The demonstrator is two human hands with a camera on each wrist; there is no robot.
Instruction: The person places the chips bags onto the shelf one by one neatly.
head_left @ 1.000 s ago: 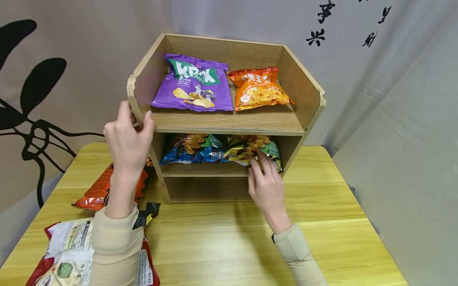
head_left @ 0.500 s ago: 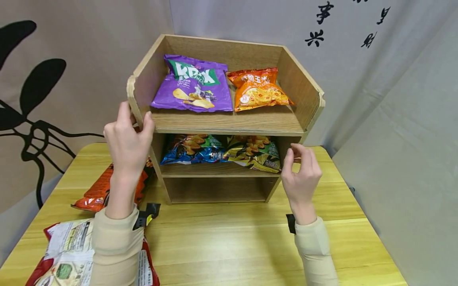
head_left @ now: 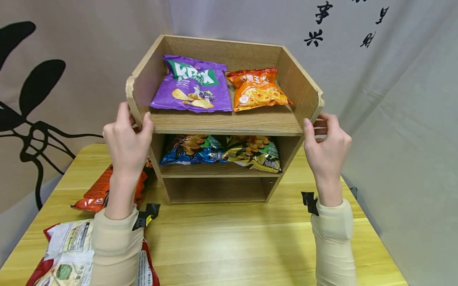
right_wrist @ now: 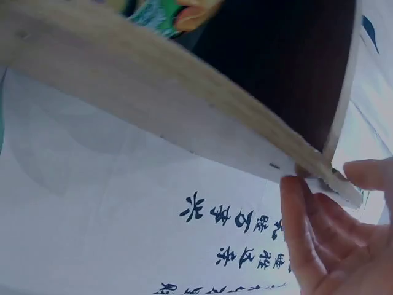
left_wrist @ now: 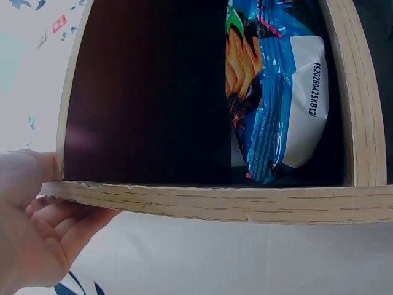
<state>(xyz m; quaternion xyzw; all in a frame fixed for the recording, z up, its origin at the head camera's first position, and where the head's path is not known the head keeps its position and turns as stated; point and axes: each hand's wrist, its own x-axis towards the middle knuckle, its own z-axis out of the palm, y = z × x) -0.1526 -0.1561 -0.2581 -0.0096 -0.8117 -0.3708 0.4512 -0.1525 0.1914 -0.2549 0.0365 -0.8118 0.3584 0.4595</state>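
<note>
A wooden shelf (head_left: 229,126) with three levels stands on the table. My left hand (head_left: 127,139) grips its left side panel, thumb in front and fingers curled around the outer face, as the left wrist view shows. At the right side panel, my right hand (head_left: 327,147) holds the edge between thumb and fingers, its fingertips against the outer face in the right wrist view. On the top level lie a purple chip bag (head_left: 193,85) and an orange snack bag (head_left: 261,89). The middle level bears a blue chip bag (head_left: 195,150) and a gold chip bag (head_left: 254,153).
Left of the shelf, a red-orange snack bag (head_left: 96,190) lies on the yellow wooden table (head_left: 222,242), partly behind my left forearm. A large red and white bag (head_left: 71,246) lies nearer, under that forearm in view. A pale curtain (head_left: 229,18) hangs behind.
My right hand has left the gold chip bag and moved right and up to the shelf's right side panel. My left hand stays on the left panel.
</note>
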